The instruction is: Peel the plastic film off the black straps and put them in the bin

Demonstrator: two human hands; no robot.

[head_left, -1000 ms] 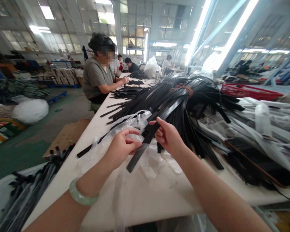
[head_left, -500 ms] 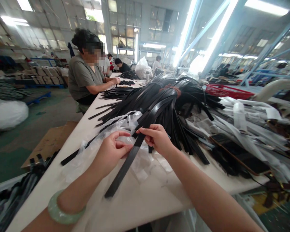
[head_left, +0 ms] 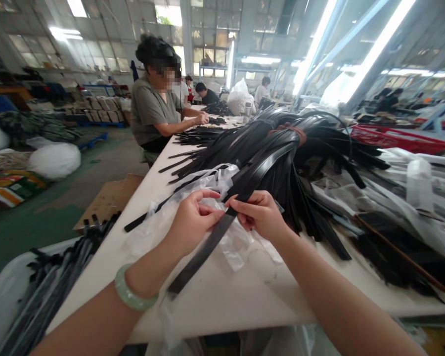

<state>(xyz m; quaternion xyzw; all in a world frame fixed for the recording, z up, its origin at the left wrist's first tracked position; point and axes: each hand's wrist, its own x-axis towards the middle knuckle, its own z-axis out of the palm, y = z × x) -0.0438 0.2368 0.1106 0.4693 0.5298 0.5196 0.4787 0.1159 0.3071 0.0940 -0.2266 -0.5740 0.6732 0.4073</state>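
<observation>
A long flat black strap [head_left: 203, 253] slants down toward me, its lower part looking greyer, as if under thin clear film. My right hand [head_left: 261, 215] pinches it between thumb and forefinger near the bundle. My left hand [head_left: 198, 215], with a pale green bangle [head_left: 133, 291] on the wrist, is closed at the strap's left edge, thumb against it. Beyond the hands lies a thick bundle of black straps [head_left: 282, 163], bound by a brown tie [head_left: 291, 131]. Crumpled clear plastic [head_left: 222, 180] lies beneath and behind my left hand.
The white table [head_left: 259, 296] carries plastic-wrapped pieces [head_left: 419, 185] and a dark phone-like slab [head_left: 411, 242] at right. A red basket [head_left: 396, 138] sits farther back. At left, a co-worker [head_left: 157, 106] works along the table edge. A white bin [head_left: 11, 262] of straps stands below.
The view has turned left, so the scene sits farther right in the frame. Both hands keep at the strap, now closer together, with the left thumb higher along it.
</observation>
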